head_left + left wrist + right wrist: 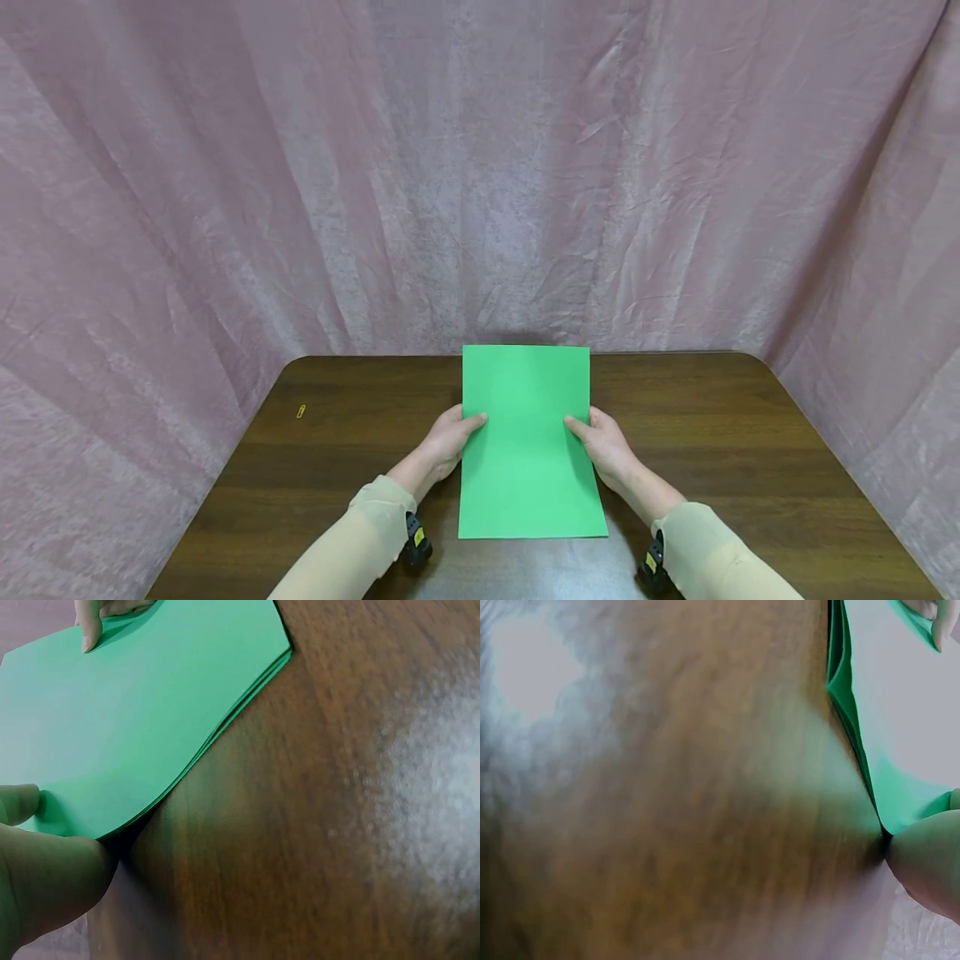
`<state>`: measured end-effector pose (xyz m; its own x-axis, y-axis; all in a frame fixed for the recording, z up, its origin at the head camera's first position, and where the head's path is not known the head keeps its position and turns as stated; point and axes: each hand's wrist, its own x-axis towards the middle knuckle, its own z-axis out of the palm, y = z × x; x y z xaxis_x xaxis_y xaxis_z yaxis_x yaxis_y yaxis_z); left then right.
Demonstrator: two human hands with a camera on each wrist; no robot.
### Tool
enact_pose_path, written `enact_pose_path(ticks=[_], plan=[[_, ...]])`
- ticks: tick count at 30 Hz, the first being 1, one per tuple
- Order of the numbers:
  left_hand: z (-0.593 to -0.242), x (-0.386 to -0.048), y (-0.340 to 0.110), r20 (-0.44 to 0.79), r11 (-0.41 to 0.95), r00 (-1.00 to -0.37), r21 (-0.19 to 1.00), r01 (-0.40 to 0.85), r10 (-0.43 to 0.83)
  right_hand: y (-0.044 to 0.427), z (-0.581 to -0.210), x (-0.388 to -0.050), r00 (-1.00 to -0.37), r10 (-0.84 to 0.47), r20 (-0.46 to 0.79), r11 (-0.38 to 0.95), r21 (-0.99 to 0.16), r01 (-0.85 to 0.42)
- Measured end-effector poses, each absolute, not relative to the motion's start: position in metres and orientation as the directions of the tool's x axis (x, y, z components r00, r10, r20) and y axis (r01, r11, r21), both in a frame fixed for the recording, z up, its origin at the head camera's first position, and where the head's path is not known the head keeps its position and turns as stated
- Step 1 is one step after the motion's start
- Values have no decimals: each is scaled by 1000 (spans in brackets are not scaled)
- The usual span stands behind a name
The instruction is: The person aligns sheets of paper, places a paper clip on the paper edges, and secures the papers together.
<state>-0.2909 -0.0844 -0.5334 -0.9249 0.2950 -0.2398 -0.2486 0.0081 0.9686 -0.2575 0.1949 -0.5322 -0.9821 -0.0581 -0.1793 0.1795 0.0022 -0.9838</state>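
Over the middle of the surface [735,442], I have the green paper [528,475] held by its two long sides. The left grip [447,439] and right grip [606,446] each pinch one side, thumb on top; I judge that this opposed hold keeps the layers together and the paper steady. My head view shows one plain face, plus the clip [301,411] lying well apart at far left, absent from both wrist views. Those reveal layers parting along the sides; I cannot tell whether they are separate sheets.
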Motion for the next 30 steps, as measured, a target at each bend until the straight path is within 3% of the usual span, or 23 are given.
enact_pose_path(ticks=[14, 22, 30], plan=[[-522, -291, -101, -278, 48, -920, 960, -276, 278, 193, -532, -259, -983, -12, -182, -20, -983, 182], [-515, -292, -126, -164, 114, -963, 983, -142, 214, 193, -531, -259, -986, -11, -166, -11, -986, 166], [-515, -293, -158, -5, 406, -993, 913, 44, 120, 192, -530, -258, -985, -12, -174, -6, -985, 174]])
